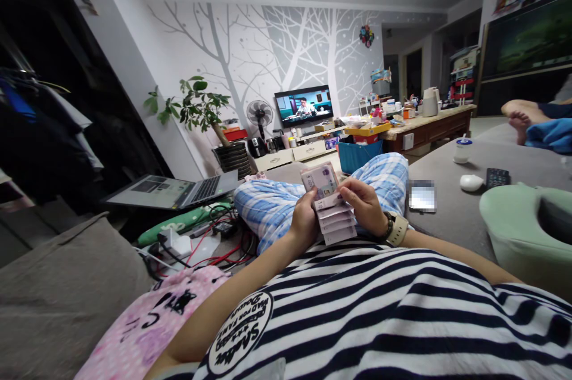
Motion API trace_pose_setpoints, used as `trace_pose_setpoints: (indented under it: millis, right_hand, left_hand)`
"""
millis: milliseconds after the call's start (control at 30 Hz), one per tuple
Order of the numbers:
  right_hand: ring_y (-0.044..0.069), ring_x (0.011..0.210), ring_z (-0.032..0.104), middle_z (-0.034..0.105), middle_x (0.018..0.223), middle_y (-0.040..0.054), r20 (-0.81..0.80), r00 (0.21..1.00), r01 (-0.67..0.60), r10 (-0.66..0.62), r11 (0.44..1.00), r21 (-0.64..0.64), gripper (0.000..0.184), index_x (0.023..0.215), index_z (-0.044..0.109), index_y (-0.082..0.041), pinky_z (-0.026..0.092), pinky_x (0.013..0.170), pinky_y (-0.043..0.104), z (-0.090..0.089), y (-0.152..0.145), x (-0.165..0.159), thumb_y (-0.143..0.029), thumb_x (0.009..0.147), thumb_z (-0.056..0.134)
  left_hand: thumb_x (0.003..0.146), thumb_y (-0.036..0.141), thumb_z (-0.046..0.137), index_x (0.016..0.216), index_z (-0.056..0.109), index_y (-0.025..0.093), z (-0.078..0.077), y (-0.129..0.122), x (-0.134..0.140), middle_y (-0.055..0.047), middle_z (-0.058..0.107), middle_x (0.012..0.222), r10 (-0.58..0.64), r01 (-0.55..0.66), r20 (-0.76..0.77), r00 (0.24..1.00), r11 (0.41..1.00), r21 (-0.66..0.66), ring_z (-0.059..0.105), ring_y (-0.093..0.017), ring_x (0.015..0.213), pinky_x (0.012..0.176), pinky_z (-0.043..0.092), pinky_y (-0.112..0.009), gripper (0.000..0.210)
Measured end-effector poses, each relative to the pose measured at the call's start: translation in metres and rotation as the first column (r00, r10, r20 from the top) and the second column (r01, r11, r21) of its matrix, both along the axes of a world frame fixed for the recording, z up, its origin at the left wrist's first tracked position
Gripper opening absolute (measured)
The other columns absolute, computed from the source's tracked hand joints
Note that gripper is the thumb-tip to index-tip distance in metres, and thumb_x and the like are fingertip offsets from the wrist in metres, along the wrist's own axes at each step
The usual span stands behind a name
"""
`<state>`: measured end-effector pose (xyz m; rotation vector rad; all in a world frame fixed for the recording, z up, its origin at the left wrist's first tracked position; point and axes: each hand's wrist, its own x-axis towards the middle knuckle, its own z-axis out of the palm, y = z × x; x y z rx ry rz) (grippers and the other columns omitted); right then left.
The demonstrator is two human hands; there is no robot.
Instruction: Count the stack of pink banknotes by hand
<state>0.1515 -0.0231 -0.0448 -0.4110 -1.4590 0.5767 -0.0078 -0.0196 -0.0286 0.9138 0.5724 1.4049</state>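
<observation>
A stack of banknotes (320, 177) is held over my lap, its upper notes showing a 5 and a portrait. My left hand (305, 218) is closed round the stack's left side, thumb on top. Several notes are fanned downward in steps toward my striped shirt. My right hand (364, 204), with a watch (395, 229) on its wrist, pinches the edge of a banknote on the stack's right side between thumb and fingers. Beneath the hands are my crossed legs in blue checked trousers (384, 173).
Left of me are an open laptop (174, 189), tangled cables (223, 258) and a pink blanket (152, 326). To the right lie a blurred-out phone-like item (422, 196), a white mouse (471, 182), a remote (497, 177), a lidded jar (463, 151) and a green neck pillow (504, 213). Another person's foot (519, 124) rests beyond.
</observation>
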Motion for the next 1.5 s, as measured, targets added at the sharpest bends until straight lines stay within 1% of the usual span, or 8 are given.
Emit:
trace_pose_setpoints:
  millis: [167, 367, 567, 733, 933, 1233, 1367, 1500]
  right_hand:
    - [0.021, 0.071, 0.051, 0.064, 0.072, 0.0012, -0.019, 1.0, 0.005, -0.005, 1.0, 0.005, 0.07, 0.078, 0.074, -0.027, 0.048, 0.071, 0.037, -0.003, 0.004, -0.001, -0.094, 0.099, 0.079]
    - [0.022, 0.07, 0.059, 0.069, 0.07, 0.0026, -0.052, 0.999, 0.0, 0.001, 1.0, 0.021, 0.075, 0.077, 0.077, -0.027, 0.052, 0.071, 0.038, -0.003, 0.007, -0.002, -0.098, 0.101, 0.073]
    - [0.02, 0.067, 0.058, 0.064, 0.066, -0.001, -0.123, 0.991, 0.043, -0.05, 0.998, -0.052, 0.07, 0.073, 0.063, -0.028, 0.055, 0.073, 0.037, -0.002, 0.018, -0.004, -0.092, 0.099, 0.079]
    - [0.019, 0.066, 0.059, 0.063, 0.07, -0.0048, -0.17, 0.983, 0.034, -0.065, 0.984, -0.178, 0.064, 0.088, 0.064, -0.029, 0.051, 0.065, 0.033, -0.006, 0.031, -0.007, -0.087, 0.085, 0.093]
    - [0.019, 0.069, 0.055, 0.06, 0.069, -0.0027, -0.106, 0.992, 0.052, -0.067, 0.989, -0.138, 0.063, 0.074, 0.062, -0.028, 0.048, 0.069, 0.035, -0.008, 0.034, -0.007, -0.082, 0.089, 0.091]
    - [0.02, 0.072, 0.052, 0.059, 0.072, -0.0017, -0.098, 0.993, 0.058, -0.07, 0.992, -0.114, 0.061, 0.074, 0.064, -0.028, 0.047, 0.07, 0.036, -0.004, 0.023, -0.005, -0.081, 0.092, 0.087]
    - [0.019, 0.07, 0.049, 0.059, 0.07, -0.0022, -0.103, 0.993, 0.048, -0.057, 0.995, -0.085, 0.06, 0.074, 0.065, -0.027, 0.045, 0.069, 0.036, -0.002, 0.016, -0.006, -0.079, 0.093, 0.089]
    - [0.018, 0.069, 0.048, 0.062, 0.071, -0.0019, -0.093, 0.995, 0.034, -0.04, 0.997, -0.063, 0.062, 0.076, 0.067, -0.027, 0.044, 0.069, 0.035, -0.002, 0.013, -0.006, -0.082, 0.094, 0.089]
  left_hand:
    - [0.094, 0.04, 0.092, 0.126, 0.086, 0.013, 0.002, -0.002, -0.002, -0.016, 0.095, 0.116, -0.02, 0.02, 0.0, 1.0, 0.996, -0.084, 0.093, -0.041, 0.112, 0.106, 0.075, -0.052, 0.042]
    - [0.096, 0.031, 0.087, 0.119, 0.086, 0.012, 0.008, -0.008, 0.0, -0.015, 0.095, 0.11, 0.073, -0.074, -0.022, 0.997, 0.992, -0.099, 0.093, -0.042, 0.117, 0.106, 0.075, -0.049, 0.029]
    - [0.09, 0.027, 0.086, 0.113, 0.086, 0.012, 0.009, -0.013, 0.0, -0.017, 0.095, 0.107, 0.049, -0.053, -0.045, 0.998, 0.996, -0.076, 0.093, -0.044, 0.118, 0.106, 0.076, -0.052, 0.028]
    - [0.081, 0.018, 0.087, 0.115, 0.087, 0.013, 0.008, -0.012, -0.001, -0.015, 0.095, 0.1, 0.092, -0.093, -0.026, 0.995, 0.995, -0.045, 0.093, -0.046, 0.118, 0.109, 0.075, -0.055, 0.035]
    - [0.079, 0.011, 0.087, 0.125, 0.088, 0.013, 0.004, -0.008, 0.0, -0.013, 0.094, 0.096, 0.093, -0.092, 0.008, 0.996, 0.995, -0.038, 0.094, -0.046, 0.115, 0.112, 0.074, -0.06, 0.046]
    - [0.1, 0.031, 0.083, 0.133, 0.087, 0.012, 0.01, -0.006, 0.005, -0.015, 0.096, 0.112, 0.037, -0.032, 0.055, 0.998, 0.994, -0.103, 0.094, -0.041, 0.115, 0.108, 0.076, -0.053, 0.038]
    - [0.095, 0.035, 0.085, 0.123, 0.088, 0.013, 0.009, -0.004, 0.006, -0.014, 0.095, 0.105, 0.051, -0.047, 0.051, 0.997, 0.996, -0.08, 0.093, -0.039, 0.111, 0.103, 0.075, -0.049, 0.036]
    - [0.083, 0.032, 0.088, 0.105, 0.086, 0.017, 0.003, 0.001, -0.002, -0.01, 0.091, 0.095, 0.106, -0.106, -0.069, 0.992, 0.994, 0.006, 0.091, -0.037, 0.103, 0.095, 0.073, -0.043, 0.026]
